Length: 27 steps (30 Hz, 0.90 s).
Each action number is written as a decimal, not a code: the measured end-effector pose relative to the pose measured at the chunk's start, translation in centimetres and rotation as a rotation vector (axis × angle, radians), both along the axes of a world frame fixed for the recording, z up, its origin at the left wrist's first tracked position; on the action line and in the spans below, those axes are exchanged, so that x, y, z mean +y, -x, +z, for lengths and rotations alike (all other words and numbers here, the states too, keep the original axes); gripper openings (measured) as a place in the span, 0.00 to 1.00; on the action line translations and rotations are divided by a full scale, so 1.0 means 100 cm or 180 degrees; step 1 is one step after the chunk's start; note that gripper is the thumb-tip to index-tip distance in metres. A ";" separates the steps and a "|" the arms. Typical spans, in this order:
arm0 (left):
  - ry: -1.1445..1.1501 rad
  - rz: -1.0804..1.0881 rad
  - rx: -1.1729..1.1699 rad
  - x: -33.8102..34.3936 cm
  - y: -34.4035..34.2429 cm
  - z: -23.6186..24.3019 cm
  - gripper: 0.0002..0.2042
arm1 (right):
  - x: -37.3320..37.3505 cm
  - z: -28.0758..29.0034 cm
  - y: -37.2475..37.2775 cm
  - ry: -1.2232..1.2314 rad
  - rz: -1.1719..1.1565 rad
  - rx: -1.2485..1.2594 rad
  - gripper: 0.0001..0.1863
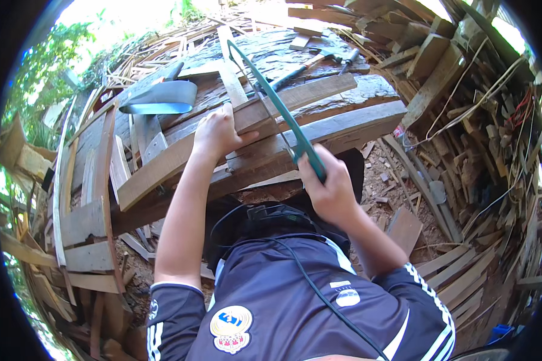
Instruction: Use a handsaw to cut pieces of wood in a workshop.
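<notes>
My left hand (221,133) grips a long, weathered brown board (307,94) lying across the rough timber bench (265,53), its thumb stretched along the board. My right hand (326,183) is closed on the handle of a green-framed bow saw (281,105), whose thin blade crosses that board a little right of my left hand. A narrow pale plank (229,78) runs away from me beyond my left hand, under or against the board. A thicker plank (361,119) lies nearer me, below the saw.
A wide grey band or sheet (156,97), a hammer (319,55) and other tools lie on the bench. Loose planks (87,219) crowd the left. Piled timber (439,60) and dangling cords surround the right. Wood scraps (382,186) litter the ground.
</notes>
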<state>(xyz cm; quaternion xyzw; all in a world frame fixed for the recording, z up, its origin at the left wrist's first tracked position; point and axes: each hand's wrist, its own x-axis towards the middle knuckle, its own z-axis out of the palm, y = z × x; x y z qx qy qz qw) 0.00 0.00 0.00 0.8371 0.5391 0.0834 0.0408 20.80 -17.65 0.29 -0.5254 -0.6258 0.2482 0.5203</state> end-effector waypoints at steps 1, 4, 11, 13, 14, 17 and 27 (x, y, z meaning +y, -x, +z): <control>-0.0215 -0.0061 0.0027 -0.001 0.000 -0.003 0.39 | -0.013 -0.003 -0.003 0.0078 0.0086 -0.0010 0.08; -0.0505 -0.0116 -0.0001 0.000 -0.001 -0.009 0.38 | -0.022 -0.010 0.000 0.0016 0.0145 0.0130 0.10; -0.0383 0.0048 -0.0162 -0.010 -0.011 -0.008 0.39 | 0.085 -0.014 0.000 0.0155 0.0269 0.0964 0.13; -0.0376 0.0120 -0.0260 -0.006 -0.006 -0.011 0.38 | 0.071 -0.006 -0.002 0.0400 0.0267 0.0709 0.13; -0.0277 0.0149 -0.0216 0.000 -0.006 -0.009 0.38 | 0.051 -0.004 -0.005 0.0323 0.0233 0.0474 0.13; -0.0243 0.0184 -0.0306 0.001 -0.001 -0.010 0.38 | -0.013 -0.013 -0.015 0.0184 0.0087 -0.0071 0.13; -0.0029 0.0158 -0.0281 -0.006 -0.003 -0.005 0.40 | 0.072 -0.011 0.003 0.0236 0.0208 0.0376 0.14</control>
